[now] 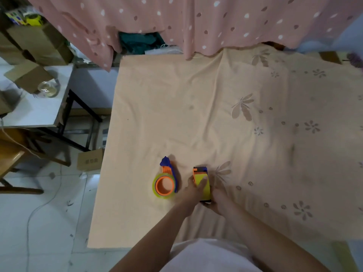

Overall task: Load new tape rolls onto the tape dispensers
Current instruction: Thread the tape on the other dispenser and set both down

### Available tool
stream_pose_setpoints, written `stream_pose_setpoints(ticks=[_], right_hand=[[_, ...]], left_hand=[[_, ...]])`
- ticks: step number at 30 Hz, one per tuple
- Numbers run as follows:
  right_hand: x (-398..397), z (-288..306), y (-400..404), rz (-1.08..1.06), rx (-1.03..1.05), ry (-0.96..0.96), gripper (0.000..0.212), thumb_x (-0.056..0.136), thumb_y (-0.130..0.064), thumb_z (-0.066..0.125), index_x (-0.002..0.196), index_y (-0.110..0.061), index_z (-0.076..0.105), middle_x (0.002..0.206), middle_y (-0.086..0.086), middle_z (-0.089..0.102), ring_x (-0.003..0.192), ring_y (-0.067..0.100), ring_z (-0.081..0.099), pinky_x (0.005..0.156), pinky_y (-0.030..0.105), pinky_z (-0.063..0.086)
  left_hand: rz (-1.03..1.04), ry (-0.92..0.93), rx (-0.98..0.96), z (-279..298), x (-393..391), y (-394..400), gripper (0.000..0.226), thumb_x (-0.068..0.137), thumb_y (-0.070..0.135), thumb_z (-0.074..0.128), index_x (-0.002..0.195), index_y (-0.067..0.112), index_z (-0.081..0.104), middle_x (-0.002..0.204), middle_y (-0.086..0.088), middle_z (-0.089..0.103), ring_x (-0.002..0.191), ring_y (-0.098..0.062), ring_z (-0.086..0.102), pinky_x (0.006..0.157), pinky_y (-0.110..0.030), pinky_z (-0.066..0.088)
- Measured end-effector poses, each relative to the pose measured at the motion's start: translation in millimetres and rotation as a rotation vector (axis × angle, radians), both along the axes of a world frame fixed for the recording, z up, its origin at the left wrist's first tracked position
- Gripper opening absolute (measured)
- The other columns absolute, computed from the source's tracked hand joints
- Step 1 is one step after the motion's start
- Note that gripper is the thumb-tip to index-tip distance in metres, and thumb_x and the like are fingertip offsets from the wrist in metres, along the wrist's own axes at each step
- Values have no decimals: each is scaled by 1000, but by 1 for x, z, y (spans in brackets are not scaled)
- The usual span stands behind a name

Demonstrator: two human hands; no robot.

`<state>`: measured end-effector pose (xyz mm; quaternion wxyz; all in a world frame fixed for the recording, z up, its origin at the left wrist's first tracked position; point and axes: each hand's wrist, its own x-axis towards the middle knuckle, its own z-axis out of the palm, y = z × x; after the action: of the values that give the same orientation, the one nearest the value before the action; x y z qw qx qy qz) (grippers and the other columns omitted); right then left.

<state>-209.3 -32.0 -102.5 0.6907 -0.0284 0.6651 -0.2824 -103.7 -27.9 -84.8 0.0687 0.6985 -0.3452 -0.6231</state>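
— Where was the dispenser being loaded?

— The upright dispenser [202,185], yellowish roll on it, stood on the cloth [196,105] at about six o'clock, near the table's front edge. Both hands were on it: the left hand [193,190] gripped its nine o'clock side, fingers clamped on the roll face; the right hand [218,199] wrapped its lower three o'clock side, fingers closed on the body.

— And the other one?

— The second dispenser [167,181] lay flat just beside it at nine o'clock, apart from the hands, orange core up, blue handle toward twelve.

— Beyond that?

— A pink curtain [196,22] at twelve; boxes [39,42] at ten.
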Motion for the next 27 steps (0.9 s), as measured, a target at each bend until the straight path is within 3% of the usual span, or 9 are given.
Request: stream_pose_setpoints(ticks=[2, 4, 11, 13, 18, 22, 23, 25, 27], right_hand=[[-6, -6, 1, -35, 27, 6, 38, 86, -47, 62, 115, -24, 68, 111, 8, 75, 93, 30, 72, 56, 32, 58], [-11, -17, 1, -14, 28, 3, 38, 90, -45, 59, 119, -22, 68, 113, 9, 75, 92, 29, 72, 56, 31, 57], [-20, -34, 3, 92, 25, -31, 63, 65, -54, 72, 118, -20, 70, 114, 10, 75, 108, 37, 69, 79, 48, 60], [-24, -43, 3, 112, 50, -72, 78, 57, -59, 75, 123, -18, 68, 121, 12, 72, 113, 37, 67, 96, 56, 53], [-20, -29, 3, 186, 77, -41, 40, 101, -21, 49, 135, -1, 57, 133, 26, 60, 93, 37, 67, 63, 42, 63], [-22, -23, -7, 295, 113, 29, 41, 106, -9, 36, 143, 5, 44, 138, 24, 50, 123, 44, 50, 111, 56, 37], [-23, -21, -7, 318, 93, 21, 37, 106, -7, 36, 139, 5, 48, 129, 21, 54, 116, 42, 53, 110, 56, 38], [-26, -16, -8, 449, 34, 97, 19, 101, -3, 46, 111, -8, 62, 102, 13, 63, 87, 31, 63, 85, 47, 56], [-29, -20, -9, 642, -34, 253, 17, 95, -5, 54, 106, -16, 61, 101, 10, 67, 80, 24, 68, 73, 42, 62]], left_hand=[[-9, -94, -84, 11, -5, 1, 73, 102, 12, 47, 163, 19, 8, 164, -19, 21, 130, -41, 54, 102, -46, 46], [1, -202, -124, 14, -5, 1, 76, 100, -3, 40, 163, 10, 0, 166, -21, 13, 132, -40, 51, 102, -45, 43], [-83, -61, 37, 19, -14, -3, 53, 110, 35, 32, 160, 17, 26, 164, -16, 26, 149, -37, 30, 117, -44, 31], [-4, -46, 74, 8, -15, -4, 57, 108, 46, 32, 156, 16, 30, 157, -19, 36, 143, -36, 38, 106, -40, 38], [82, 37, 89, -64, -14, 11, 93, 73, 80, 44, 152, 31, 35, 153, -13, 46, 136, -31, 48, 111, -44, 47], [121, 30, 130, -27, -20, 0, 64, 103, 52, 38, 159, 24, 24, 155, -16, 35, 141, -36, 40, 103, -35, 41], [134, 15, 139, -36, -21, -2, 67, 101, 54, 38, 159, 24, 25, 155, -15, 36, 140, -36, 42, 105, -36, 42], [169, -6, 140, -93, -20, -1, 90, 79, 72, 43, 156, 26, 30, 155, -12, 41, 137, -36, 48, 111, -46, 45], [214, -28, 179, -142, -22, 4, 105, 63, 75, 41, 156, 26, 30, 156, -12, 41, 137, -35, 48, 110, -54, 47]])
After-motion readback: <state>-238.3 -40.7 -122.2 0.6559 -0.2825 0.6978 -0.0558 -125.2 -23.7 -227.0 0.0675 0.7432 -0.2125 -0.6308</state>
